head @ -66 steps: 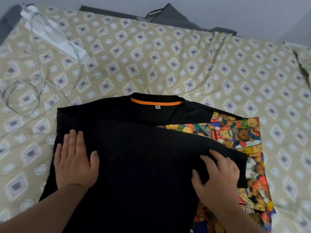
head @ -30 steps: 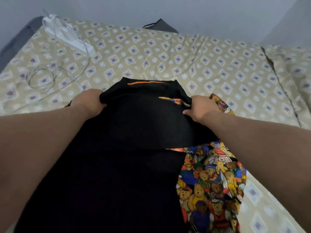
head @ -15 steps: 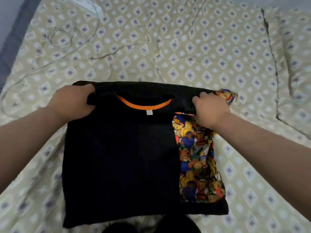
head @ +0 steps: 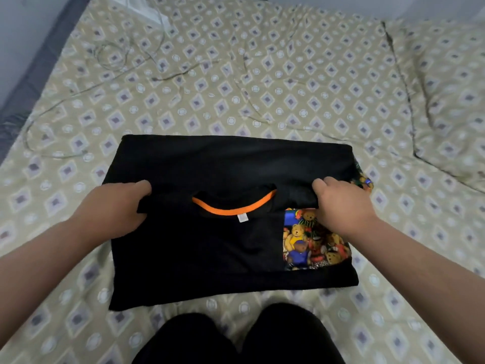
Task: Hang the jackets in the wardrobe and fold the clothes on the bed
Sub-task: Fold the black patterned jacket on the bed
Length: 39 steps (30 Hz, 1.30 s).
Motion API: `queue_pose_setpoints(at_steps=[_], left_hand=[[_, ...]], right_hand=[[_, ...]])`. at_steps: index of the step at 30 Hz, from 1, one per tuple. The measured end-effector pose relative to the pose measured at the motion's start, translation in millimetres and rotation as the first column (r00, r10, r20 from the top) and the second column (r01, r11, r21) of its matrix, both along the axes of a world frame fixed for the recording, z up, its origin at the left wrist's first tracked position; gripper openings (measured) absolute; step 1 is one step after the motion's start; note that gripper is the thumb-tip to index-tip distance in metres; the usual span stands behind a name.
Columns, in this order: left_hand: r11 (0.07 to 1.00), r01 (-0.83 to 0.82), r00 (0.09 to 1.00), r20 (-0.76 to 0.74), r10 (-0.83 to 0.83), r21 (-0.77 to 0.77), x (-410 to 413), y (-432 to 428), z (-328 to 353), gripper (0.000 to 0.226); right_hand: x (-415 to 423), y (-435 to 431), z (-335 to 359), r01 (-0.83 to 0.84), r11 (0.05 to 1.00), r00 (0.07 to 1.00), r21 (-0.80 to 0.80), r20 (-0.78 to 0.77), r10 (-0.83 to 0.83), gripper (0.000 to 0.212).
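A black shirt [head: 210,253] with an orange collar band and a teddy-bear print panel on its right side lies on the bed [head: 262,88], partly folded into a rectangle. My left hand [head: 115,208] grips the shirt's folded-over top edge left of the collar. My right hand [head: 341,203] grips the same edge right of the collar, above the print panel. The top part is doubled toward me, so the collar lies halfway down the rectangle.
A thin white cable [head: 110,74] trails over the sheet at the far left. A pillow [head: 451,95] in matching fabric lies at the right. My dark-clad knees [head: 236,337] rest at the bed's near edge.
Both hands have pulled the shirt's top edge toward me, folding it over. The black band behind the collar is wider and the shirt's rectangle is shorter.
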<state>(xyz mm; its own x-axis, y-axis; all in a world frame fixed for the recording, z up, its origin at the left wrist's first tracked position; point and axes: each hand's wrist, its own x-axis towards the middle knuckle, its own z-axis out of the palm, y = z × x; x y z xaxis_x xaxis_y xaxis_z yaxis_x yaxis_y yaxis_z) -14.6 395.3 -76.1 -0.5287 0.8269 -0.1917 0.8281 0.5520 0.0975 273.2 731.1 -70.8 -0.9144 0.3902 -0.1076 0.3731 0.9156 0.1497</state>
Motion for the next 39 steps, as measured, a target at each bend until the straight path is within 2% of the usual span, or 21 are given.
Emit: queue_pose_setpoints(at_steps=[3,6,8,11,12,13,14,16,17,18,20,21,22,23,25,28,31,33,35,37,39], left_hand=[[0.992,0.108,0.994,-0.005,-0.108,0.067,30,-29,-4,0.041],[0.967,0.250,0.968,-0.024,-0.250,0.045,64,-48,-11,0.052],[0.962,0.272,0.962,0.010,-0.273,0.022,86,-63,-25,0.053],[0.971,0.237,0.966,0.099,-0.240,0.038,110,-87,-44,0.044],[0.978,0.189,0.972,0.123,-0.198,0.087,114,-94,-48,0.033],[0.986,0.099,0.983,0.142,-0.118,0.137,114,-100,-51,0.024],[0.984,-0.040,0.987,0.158,0.012,0.175,112,-102,-51,0.023],[0.912,-0.345,0.938,0.119,0.325,0.224,99,-99,-53,0.031],[0.839,-0.500,0.866,0.131,0.483,0.213,89,-94,-52,0.039],[0.740,-0.647,0.760,0.227,0.609,0.184,80,-88,-52,0.042],[0.568,-0.819,0.534,0.465,0.706,0.079,68,-72,-48,0.040],[0.535,-0.844,0.484,0.499,0.718,0.049,63,-68,-48,0.039],[0.507,-0.861,0.454,0.506,0.733,0.038,59,-67,-50,0.039],[0.484,-0.875,0.428,0.514,0.744,0.028,55,-67,-52,0.040],[0.504,-0.863,0.408,0.541,0.736,-0.034,53,-71,-56,0.039],[0.577,-0.817,0.482,0.536,0.693,-0.012,51,-79,-66,0.036],[0.576,-0.816,0.501,0.557,0.663,0.050,41,-77,-64,0.031],[0.555,-0.827,0.502,0.567,0.653,0.092,28,-70,-63,0.035],[0.475,-0.871,0.423,0.680,0.599,0.123,12,-55,-58,0.039],[0.401,-0.911,0.310,0.796,0.519,0.093,-7,-36,-53,0.035],[0.399,-0.917,0.213,0.854,0.475,0.006,-28,-13,-47,0.033]], right_hand=[[33,-15,-5,-0.111,0.994,0.985,0.016,-0.128,0.112,0.039],[63,-36,-13,-0.095,0.995,0.988,-0.017,-0.121,0.092,0.037],[87,-53,-25,-0.035,0.997,0.999,-0.071,-0.042,0.032,0.039],[116,-73,-38,0.057,0.977,0.981,-0.207,0.192,-0.017,0.047],[124,-74,-38,0.141,0.940,0.969,-0.312,0.239,-0.066,0.051],[130,-74,-35,0.227,0.887,0.966,-0.403,0.209,-0.153,0.049],[133,-71,-31,0.288,0.846,0.957,-0.448,0.104,-0.271,0.042],[134,-58,-25,0.384,0.824,0.869,-0.418,-0.139,-0.475,0.032],[132,-49,-25,0.470,0.779,0.800,-0.414,-0.172,-0.575,0.035],[129,-40,-26,0.572,0.660,0.708,-0.487,-0.114,-0.697,0.042],[121,-28,-35,0.654,0.266,0.495,-0.708,0.135,-0.858,0.050],[117,-23,-40,0.642,0.116,0.410,-0.758,0.211,-0.887,0.047],[114,-20,-44,0.634,0.049,0.360,-0.772,0.238,-0.902,0.040],[113,-17,-49,0.629,0.029,0.333,-0.777,0.235,-0.913,0.035],[114,-13,-59,0.628,0.060,0.340,-0.776,0.204,-0.918,0.027],[115,-9,-64,0.607,0.123,0.369,-0.785,0.141,-0.919,0.024],[111,0,-63,0.520,0.039,0.325,-0.854,0.155,-0.933,0.025],[104,10,-65,0.512,0.031,0.334,-0.859,0.165,-0.928,0.016],[92,25,-64,0.490,0.010,0.340,-0.872,0.181,-0.923,0.010],[76,44,-59,0.426,-0.005,0.372,-0.905,0.180,-0.910,0.020],[55,64,-52,0.354,-0.016,0.403,-0.935,0.168,-0.899,0.032]])
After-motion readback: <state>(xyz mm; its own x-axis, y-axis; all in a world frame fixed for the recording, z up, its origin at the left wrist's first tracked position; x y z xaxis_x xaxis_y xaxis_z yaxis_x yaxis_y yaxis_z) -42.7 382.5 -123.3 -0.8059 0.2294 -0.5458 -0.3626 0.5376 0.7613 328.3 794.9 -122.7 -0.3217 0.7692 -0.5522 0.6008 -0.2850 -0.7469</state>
